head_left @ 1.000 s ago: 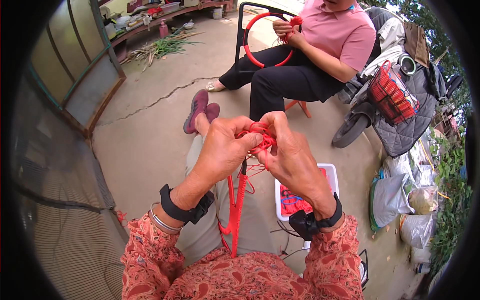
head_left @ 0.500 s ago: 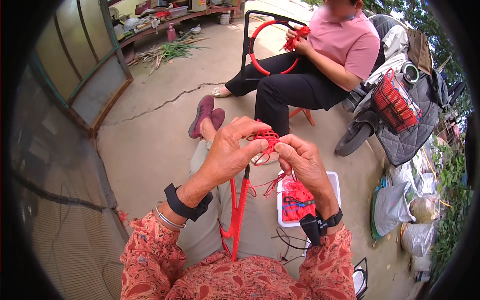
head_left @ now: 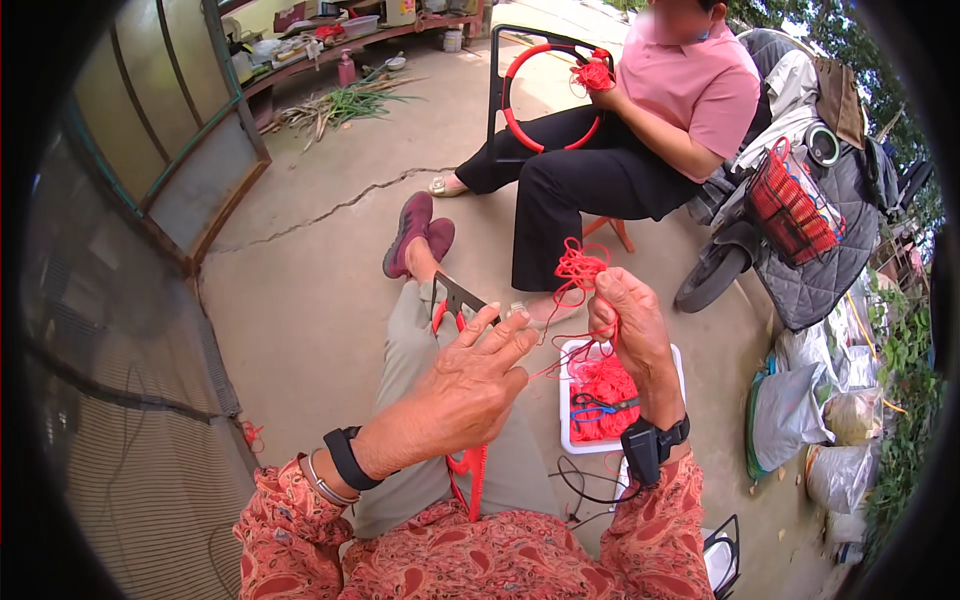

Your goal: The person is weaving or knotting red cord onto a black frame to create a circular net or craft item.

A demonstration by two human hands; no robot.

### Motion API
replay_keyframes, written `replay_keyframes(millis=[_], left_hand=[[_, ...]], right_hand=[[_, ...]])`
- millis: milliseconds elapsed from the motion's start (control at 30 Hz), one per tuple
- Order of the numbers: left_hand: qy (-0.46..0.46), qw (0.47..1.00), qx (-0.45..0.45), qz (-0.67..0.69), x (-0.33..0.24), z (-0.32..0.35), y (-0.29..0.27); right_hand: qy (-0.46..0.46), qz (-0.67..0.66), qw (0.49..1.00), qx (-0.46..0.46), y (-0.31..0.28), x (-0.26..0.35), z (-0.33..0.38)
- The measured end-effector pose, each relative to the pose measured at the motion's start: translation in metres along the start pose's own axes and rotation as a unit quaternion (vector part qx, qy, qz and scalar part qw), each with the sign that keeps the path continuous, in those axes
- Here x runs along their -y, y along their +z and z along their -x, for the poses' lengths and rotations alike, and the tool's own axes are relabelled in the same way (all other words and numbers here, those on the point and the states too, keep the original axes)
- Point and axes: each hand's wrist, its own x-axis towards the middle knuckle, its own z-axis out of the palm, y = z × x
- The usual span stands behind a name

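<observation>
My right hand (head_left: 635, 325) is raised and closed, pinching a loose tangle of thin red cord (head_left: 580, 265) between thumb and fingers. Loops of that cord stick up past the fingertips, and strands hang below toward my left hand (head_left: 465, 370). The left hand has its fingers stretched out and somewhat apart, back upward; its thumb is hidden. Red strands reach its fingertips. Behind and under it, on my lap, stands a black frame (head_left: 457, 297) partly wrapped in red cord (head_left: 470, 480); the hand covers its middle.
A white tray (head_left: 565, 425) of red cord with blue-handled scissors (head_left: 592, 410) sits by my right knee. Across from me, a seated person holds red cord (head_left: 593, 75) and a red-ringed black frame (head_left: 493, 100). Sacks (head_left: 790, 410) and a covered vehicle with a basket (head_left: 797, 212) stand right.
My hands have drawn apart: the left came down and nearer to me, while the right rose slightly to the right, holding the cord tangle. The frame on my lap tilted left.
</observation>
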Motion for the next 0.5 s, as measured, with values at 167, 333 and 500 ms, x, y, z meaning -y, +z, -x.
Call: replay_keyframes(millis=[167,333,500], left_hand=[[0.036,0.981,-0.102,0.16,-0.015,-0.001,-0.007],[-0.237,0.865,-0.255,0.362,0.02,0.029,0.019],[-0.391,0.673,-0.251,0.575,0.032,0.035,0.038]], right_hand=[[0.008,0.062,0.997,0.049,0.014,-0.006,-0.003],[0.008,0.346,0.927,0.146,0.03,-0.023,-0.001],[-0.042,0.305,0.922,0.237,0.053,-0.05,-0.001]])
